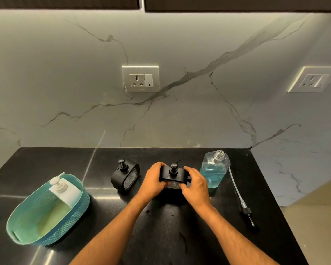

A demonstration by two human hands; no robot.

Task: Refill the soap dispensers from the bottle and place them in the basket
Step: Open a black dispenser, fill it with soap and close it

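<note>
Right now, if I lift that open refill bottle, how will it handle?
The refill bottle is uncapped, so tilting it would likely spill. Its blue liquid sits low, so it is probably light but sloshy. The clear plastic may be slippery.

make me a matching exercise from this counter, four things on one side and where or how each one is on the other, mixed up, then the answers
Things:
1. white dispenser
2. refill bottle
3. pump tube
4. black dispenser

States:
A. lying flat on the counter, far right
B. held by both hands
C. standing inside the basket
D. uncapped, blue liquid inside

Pairs: 1-C, 2-D, 3-A, 4-B
</note>
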